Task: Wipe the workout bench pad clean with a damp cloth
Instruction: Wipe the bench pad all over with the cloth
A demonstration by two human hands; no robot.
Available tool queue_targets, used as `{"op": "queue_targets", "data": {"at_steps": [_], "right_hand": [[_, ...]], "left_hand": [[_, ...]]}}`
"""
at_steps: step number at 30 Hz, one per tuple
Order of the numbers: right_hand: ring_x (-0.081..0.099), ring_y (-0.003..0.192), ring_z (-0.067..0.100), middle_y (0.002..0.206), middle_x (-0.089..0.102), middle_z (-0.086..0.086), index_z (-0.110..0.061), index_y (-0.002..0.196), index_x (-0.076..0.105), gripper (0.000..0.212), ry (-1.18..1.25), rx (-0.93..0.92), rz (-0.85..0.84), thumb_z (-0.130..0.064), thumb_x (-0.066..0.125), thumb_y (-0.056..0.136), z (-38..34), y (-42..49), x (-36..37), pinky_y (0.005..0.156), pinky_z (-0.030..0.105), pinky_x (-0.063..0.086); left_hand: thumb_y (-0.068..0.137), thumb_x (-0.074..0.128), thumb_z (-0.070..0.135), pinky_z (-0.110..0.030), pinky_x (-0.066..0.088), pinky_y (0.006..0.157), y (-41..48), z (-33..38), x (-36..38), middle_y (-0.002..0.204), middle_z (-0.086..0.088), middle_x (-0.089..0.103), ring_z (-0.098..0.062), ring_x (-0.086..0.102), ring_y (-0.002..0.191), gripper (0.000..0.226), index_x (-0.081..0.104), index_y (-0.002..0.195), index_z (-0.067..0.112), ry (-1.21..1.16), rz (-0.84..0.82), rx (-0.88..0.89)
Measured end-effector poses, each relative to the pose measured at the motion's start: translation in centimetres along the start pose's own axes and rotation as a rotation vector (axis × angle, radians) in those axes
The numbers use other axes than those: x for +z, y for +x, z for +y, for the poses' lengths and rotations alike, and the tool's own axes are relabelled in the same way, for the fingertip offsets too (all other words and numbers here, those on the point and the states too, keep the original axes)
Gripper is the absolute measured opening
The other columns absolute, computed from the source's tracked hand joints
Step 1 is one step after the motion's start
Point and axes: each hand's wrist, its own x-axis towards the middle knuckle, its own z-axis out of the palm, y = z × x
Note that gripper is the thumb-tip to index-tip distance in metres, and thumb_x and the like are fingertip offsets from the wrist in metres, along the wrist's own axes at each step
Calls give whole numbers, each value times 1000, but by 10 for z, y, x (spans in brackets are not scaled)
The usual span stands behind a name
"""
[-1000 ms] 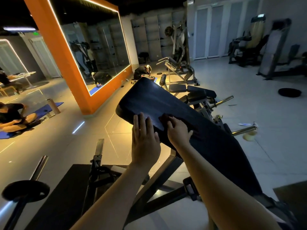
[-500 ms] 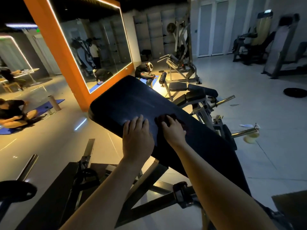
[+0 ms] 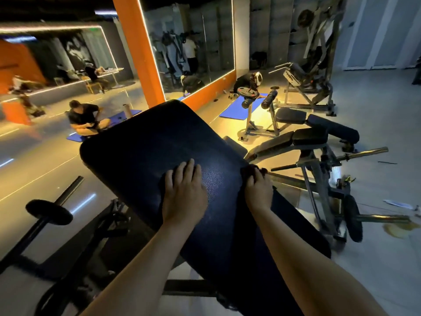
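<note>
The left hand (image 3: 184, 192) lies flat on the bench pad (image 3: 141, 142), fingers straight and close together, pressing down on the lower middle of the slanted surface. The right hand (image 3: 258, 190) sits at the pad's right edge, its fingers curled over a dark bunched cloth (image 3: 250, 169), which it holds against the rim. The pad is tilted, and its broad rounded end rises away beyond the fingertips of both hands.

The step in hand looks like wiping the side edge. To do it well, the right hand should hold the cloth spread a little rather than balled, so that more of it meets the pad. It should also wrap the cloth over the rim so the seam and the underside lip get wiped too. Strokes are best run along the edge in one direction, overlapping, then worked across the face toward the left hand. The left hand's job is to steady the pad, and it should shift aside so the patch beneath the palm is not skipped. The large area ahead of the fingertips probably needs covering too, though in this dim light I cannot tell which parts are already damp. A metal bar (image 3: 364, 152) juts out beyond the right hand, so short, controlled strokes there would spare the knuckles.
</note>
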Motion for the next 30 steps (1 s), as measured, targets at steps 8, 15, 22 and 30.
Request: {"op": "queue_targets", "data": {"at_steps": [8,15,22,30], "right_hand": [[22,150,13,161,34,-2,-31,148,46,52,191,-646,-297,-15,54,99,-91,-38,19,117,30,20],[29,147,28,156,39,7,-21,150,42,50,112,-112,-82,-23,43,101,-54,33,12,119,44,26],[46,136,14,152,47,-2,-34,157,21,75,313,-723,-361,-10,55,94,-154,-28,38,107,25,33],[44,125,29,137,52,14,-17,134,63,45,137,-996,-143,-14,61,90,-115,-20,39,102,43,48]], "left_hand": [[101,32,27,-47,25,118,-1,5,2,159,-8,36,-24,30,146,52,39,149,10,63,7,-66],[96,11,32,-44,28,119,1,8,0,160,-4,34,-21,27,147,65,40,150,8,-62,-19,-73],[98,32,23,-48,15,123,-10,-47,-30,153,-9,43,-26,28,146,52,46,146,9,-44,219,-301],[100,41,20,-46,21,121,-25,-37,-17,155,-8,42,-25,28,147,46,48,144,11,46,202,-265]]}}
